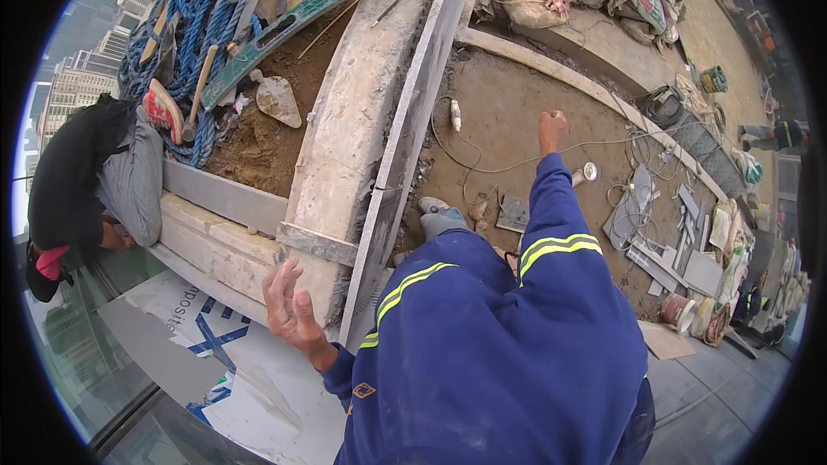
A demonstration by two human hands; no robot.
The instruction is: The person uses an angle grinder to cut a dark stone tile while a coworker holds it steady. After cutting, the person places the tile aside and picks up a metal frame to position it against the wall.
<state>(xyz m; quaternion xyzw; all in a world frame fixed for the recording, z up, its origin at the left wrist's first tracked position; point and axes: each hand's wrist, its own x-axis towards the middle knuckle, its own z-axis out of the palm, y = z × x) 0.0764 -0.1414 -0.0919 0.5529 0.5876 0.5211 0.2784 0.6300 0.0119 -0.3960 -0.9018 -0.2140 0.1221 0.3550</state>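
My left hand [293, 310] is raised beside the near end of a pale concrete ledge [345, 112]. Its fingers are apart and nothing is in it. A short grey stone strip [317, 244] lies across that ledge, just past my fingertips. Along the ledge's right side stands a long, thin grey stone slab [409, 133], between my two arms. My right arm reaches forward over the sandy floor [500, 112]. My right hand [552, 133] is closed in a fist, and nothing sticks out of it. A white fitting [455, 115] on a thin cable lies left of it.
A green spirit level [289, 30] spans the soil bed, near a trowel [277, 102], a hammer [201, 90] and blue rope [185, 26]. A person [95, 181] crouches at the left edge. Stone offcuts [663, 263], loose cables and sacks [534, 2] lie to the right.
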